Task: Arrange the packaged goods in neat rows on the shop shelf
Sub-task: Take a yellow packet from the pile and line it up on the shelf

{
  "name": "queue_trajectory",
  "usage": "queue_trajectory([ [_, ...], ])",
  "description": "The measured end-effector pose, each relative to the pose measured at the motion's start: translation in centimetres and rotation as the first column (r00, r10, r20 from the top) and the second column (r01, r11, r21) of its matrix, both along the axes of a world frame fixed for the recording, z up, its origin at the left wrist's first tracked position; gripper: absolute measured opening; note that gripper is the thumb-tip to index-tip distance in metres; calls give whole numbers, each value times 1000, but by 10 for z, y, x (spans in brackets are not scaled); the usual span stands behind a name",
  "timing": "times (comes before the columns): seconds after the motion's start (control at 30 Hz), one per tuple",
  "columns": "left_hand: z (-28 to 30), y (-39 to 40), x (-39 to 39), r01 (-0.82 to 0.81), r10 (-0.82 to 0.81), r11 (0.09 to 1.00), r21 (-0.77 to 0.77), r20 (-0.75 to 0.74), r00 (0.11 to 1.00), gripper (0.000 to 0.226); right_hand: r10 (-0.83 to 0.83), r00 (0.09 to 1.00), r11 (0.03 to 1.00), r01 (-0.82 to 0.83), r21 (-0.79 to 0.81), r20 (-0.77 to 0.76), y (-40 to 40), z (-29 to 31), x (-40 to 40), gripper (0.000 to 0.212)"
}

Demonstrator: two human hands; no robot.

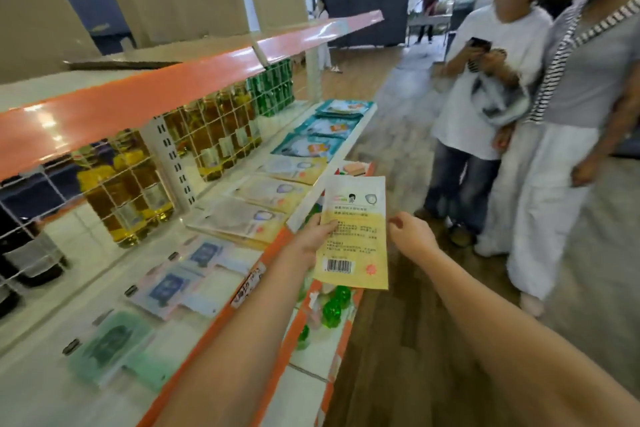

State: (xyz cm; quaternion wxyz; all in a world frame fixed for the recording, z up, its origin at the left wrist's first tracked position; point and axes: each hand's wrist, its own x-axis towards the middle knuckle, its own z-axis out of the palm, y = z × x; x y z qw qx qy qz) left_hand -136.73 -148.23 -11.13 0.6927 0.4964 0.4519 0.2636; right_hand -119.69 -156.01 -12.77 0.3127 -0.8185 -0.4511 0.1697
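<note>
My left hand [311, 239] pinches the left edge of a flat yellow and white packet [353, 232], back side up with its barcode showing, in front of the shelf edge. My right hand [412, 236] hovers just right of the packet, fingers loosely curled, holding nothing. On the white shelf [86, 253] lie rows of flat packets: teal ones [322, 135] at the far end, yellow ones [270, 194] in the middle, blue ones [180, 284] nearer, and a green one [110, 343] closest.
Behind a wire grid stand oil bottles [128, 191] and green packs [273, 87]. An orange-edged upper shelf [173, 87] overhangs. A lower shelf holds green items [332, 305]. Two people [540, 114] stand close on the right in the aisle.
</note>
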Motion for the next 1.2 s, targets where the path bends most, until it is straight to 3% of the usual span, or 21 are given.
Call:
queue_trajectory([
  [0.17,-9,-2,36,156,-155,988,10,-13,988,36,-170,985,985,171,24,-29,-38,-12,24,26],
  [0.4,-30,-24,75,316,-317,948,-21,-13,948,32,-384,921,923,380,-63,-68,-88,-31,47,26],
  [0.63,-47,-45,100,418,-421,904,-87,-22,907,33,-478,862,878,468,-96,-167,-124,-46,56,28],
  [0.9,-47,-62,127,412,-412,897,-161,34,911,23,-491,780,865,491,-105,-388,-134,-38,78,24],
  [1.2,-46,-77,145,327,-322,931,-160,53,945,22,-474,773,868,490,-78,-421,-152,-31,80,29],
])
